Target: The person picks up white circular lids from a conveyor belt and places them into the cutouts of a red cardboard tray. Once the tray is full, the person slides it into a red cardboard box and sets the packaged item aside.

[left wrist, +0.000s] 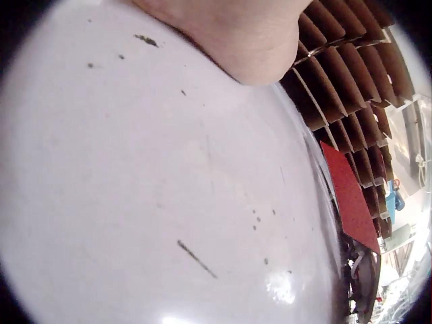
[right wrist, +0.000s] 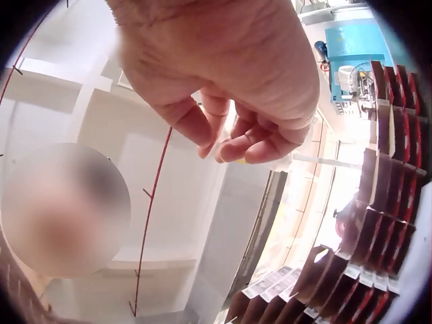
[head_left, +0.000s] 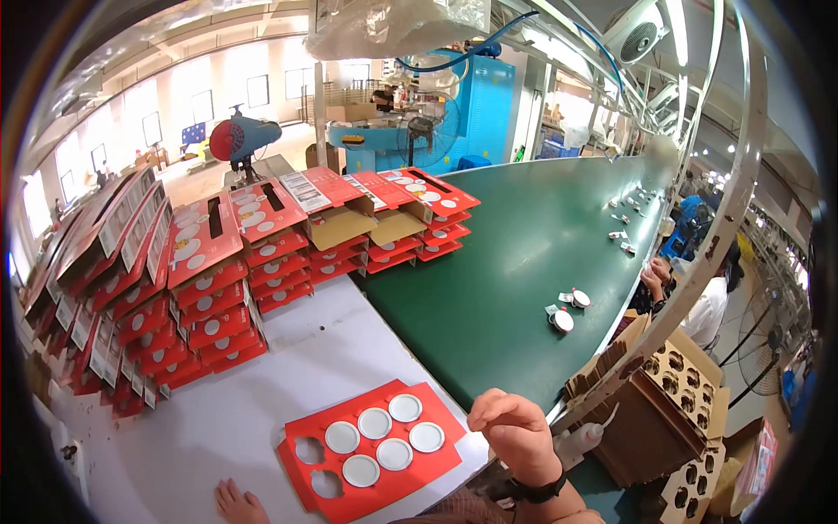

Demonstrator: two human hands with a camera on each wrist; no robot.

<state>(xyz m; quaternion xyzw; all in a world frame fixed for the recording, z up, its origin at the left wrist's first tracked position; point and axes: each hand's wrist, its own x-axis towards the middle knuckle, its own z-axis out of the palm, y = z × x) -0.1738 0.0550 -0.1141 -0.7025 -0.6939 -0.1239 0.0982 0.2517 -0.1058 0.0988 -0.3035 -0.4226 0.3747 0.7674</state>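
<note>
A red card (head_left: 403, 466) with round cut-outs lies on the white table (head_left: 192, 441). Several white round tins (head_left: 374, 423) sit in its cut-outs; two holes at its left side have none. My left hand (head_left: 240, 505) rests on the table left of the card, fingers spread; the left wrist view shows just part of this hand (left wrist: 260, 37). Raised beyond the card's right edge, my right hand (head_left: 521, 437) has its fingers loosely bent. In the right wrist view nothing clear is held between the thumb and fingers of this hand (right wrist: 229, 74).
Stacked red boxes (head_left: 205, 327) stand along the table's back and left. A green conveyor belt (head_left: 489, 297), carrying small white tins (head_left: 563, 321), runs beyond. At right are a metal post (head_left: 711, 253), a white bottle (head_left: 580, 441), cardboard trays (head_left: 685, 384) and another person's hands (head_left: 655, 275).
</note>
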